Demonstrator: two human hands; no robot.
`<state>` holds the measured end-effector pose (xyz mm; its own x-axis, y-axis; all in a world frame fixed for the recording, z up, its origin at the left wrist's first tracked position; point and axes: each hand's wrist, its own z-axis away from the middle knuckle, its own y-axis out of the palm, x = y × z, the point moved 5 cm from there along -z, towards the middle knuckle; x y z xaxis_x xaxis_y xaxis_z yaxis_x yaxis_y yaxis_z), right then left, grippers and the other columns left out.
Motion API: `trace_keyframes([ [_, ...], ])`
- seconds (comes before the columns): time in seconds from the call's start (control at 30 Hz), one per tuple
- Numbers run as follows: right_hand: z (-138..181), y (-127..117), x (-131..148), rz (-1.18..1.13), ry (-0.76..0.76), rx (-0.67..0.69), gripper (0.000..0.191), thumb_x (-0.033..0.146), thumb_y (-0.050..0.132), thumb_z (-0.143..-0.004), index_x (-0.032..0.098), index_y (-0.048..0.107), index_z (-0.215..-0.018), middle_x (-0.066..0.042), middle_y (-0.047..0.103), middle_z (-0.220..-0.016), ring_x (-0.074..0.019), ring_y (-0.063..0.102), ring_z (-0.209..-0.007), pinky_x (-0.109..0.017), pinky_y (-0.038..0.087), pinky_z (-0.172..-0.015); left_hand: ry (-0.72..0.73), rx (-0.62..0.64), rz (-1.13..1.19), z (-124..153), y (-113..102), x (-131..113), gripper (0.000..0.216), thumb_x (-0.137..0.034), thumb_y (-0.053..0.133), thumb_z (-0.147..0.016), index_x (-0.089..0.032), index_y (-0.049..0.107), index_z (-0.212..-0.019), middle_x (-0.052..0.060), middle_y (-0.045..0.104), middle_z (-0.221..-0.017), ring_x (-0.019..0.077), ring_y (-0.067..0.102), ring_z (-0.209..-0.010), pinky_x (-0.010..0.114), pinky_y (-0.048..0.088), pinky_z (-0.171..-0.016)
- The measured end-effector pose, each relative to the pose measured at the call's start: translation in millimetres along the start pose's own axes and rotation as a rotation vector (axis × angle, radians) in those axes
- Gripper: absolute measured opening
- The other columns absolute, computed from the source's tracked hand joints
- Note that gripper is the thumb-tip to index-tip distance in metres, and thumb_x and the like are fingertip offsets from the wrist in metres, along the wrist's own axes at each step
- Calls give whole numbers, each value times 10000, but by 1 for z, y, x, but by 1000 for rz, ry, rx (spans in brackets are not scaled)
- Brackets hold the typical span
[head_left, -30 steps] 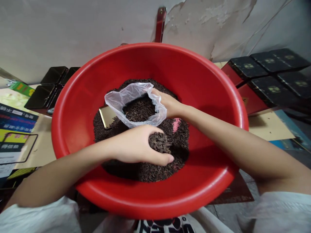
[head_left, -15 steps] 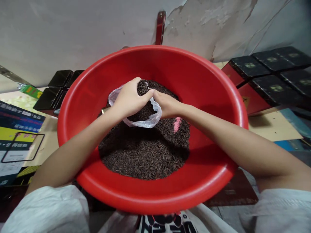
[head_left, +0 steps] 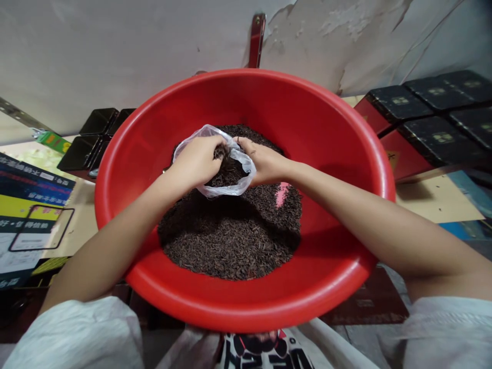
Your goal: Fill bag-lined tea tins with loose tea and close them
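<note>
A big red basin (head_left: 246, 302) holds a wide heap of dark, loose tea leaves (head_left: 230, 251). Above the heap is a clear plastic bag (head_left: 225, 190), its mouth spread and tea leaves inside. My left hand (head_left: 198, 159) reaches into the bag's mouth, fingers curled round a clump of tea leaves; its fingertips are partly hidden. On the bag's right side, my right hand (head_left: 265, 160) grips the rim, thumb near the top edge, with a few leaf bits stuck to the skin. A pink patch (head_left: 282, 195) shows on the heap below my right wrist.
Black-topped red boxes (head_left: 434, 133) stand at the right, and several dark tins (head_left: 90, 138) at the left. A printed sheet (head_left: 31, 220) and a green packet (head_left: 52, 140) lie on the left. Behind the basin, a dark red bar (head_left: 257, 41) leans on the peeling wall.
My left hand has turned down into the bag's mouth, and the clump once heaped by its thumb now sits lower. The bag's back edge shows more. My right hand stays at the rim.
</note>
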<state>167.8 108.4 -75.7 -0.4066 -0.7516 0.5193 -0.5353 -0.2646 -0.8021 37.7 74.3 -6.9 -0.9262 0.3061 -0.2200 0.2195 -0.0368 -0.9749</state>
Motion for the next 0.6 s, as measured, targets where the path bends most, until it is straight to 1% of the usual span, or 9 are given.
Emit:
trace_keyframes([
  [0.07,0,1,-2,-3,-5,1,1062,365,814,-490,184,287,-1394,-173,420,-1409,-342,457,-1276,-485,403,-1049,40,95,-16,4,7,-1,269,-201,553,-782,-147,622,-1037,80,660,-1068,242,610,-1021,370,464,-925],
  [0.13,1,1,-2,3,-13,4,1066,372,812,-498,180,276,-1399,-178,406,-1420,-340,438,-1294,-478,390,-1063,84,162,-47,11,12,-4,374,-285,610,-770,-125,587,-1107,114,622,-1144,270,580,-1083,385,447,-960],
  [0.17,1,1,-3,7,-17,6,1066,378,809,-503,182,270,-1402,-177,398,-1427,-342,431,-1300,-479,387,-1067,94,171,-65,14,13,-5,433,-327,630,-763,-118,568,-1137,129,595,-1180,282,563,-1109,393,438,-974],
  [0.23,1,1,-2,15,-20,11,1060,387,802,-516,189,261,-1405,-173,388,-1437,-347,428,-1302,-486,381,-1071,89,124,-105,22,9,-6,472,-373,646,-754,-111,561,-1138,143,564,-1202,292,550,-1117,401,436,-974],
  [0.3,2,1,-1,18,-15,13,1053,390,796,-525,189,258,-1407,-174,385,-1440,-352,431,-1299,-491,379,-1071,67,54,-154,28,2,-7,401,-373,640,-760,-113,593,-1061,135,597,-1127,281,585,-1040,395,463,-924],
  [0.33,2,1,0,17,-10,14,1051,387,795,-527,186,257,-1408,-177,385,-1440,-353,431,-1298,-491,379,-1070,60,65,-176,30,1,-7,338,-368,623,-774,-119,614,-1004,122,629,-1056,268,610,-974,384,481,-885],
  [0.43,2,0,0,15,-1,11,1050,372,797,-527,190,257,-1409,-174,384,-1441,-354,429,-1299,-493,380,-1069,46,283,-198,31,9,-7,231,-320,515,-848,-140,658,-875,92,689,-880,234,650,-802,355,513,-787],
  [0.5,2,0,-1,16,-4,9,1048,362,797,-527,190,257,-1409,-174,384,-1441,-353,428,-1299,-495,383,-1067,70,361,-160,28,15,-10,269,-261,446,-882,-131,659,-981,110,696,-990,245,656,-883,367,505,-836],
  [0.6,2,1,-2,11,-30,-1,1041,350,795,-532,194,257,-1410,-168,378,-1445,-347,419,-1307,-493,386,-1065,139,344,-58,21,19,-14,360,-170,394,-886,-119,579,-1191,116,624,-1219,239,597,-1095,365,449,-971],
])
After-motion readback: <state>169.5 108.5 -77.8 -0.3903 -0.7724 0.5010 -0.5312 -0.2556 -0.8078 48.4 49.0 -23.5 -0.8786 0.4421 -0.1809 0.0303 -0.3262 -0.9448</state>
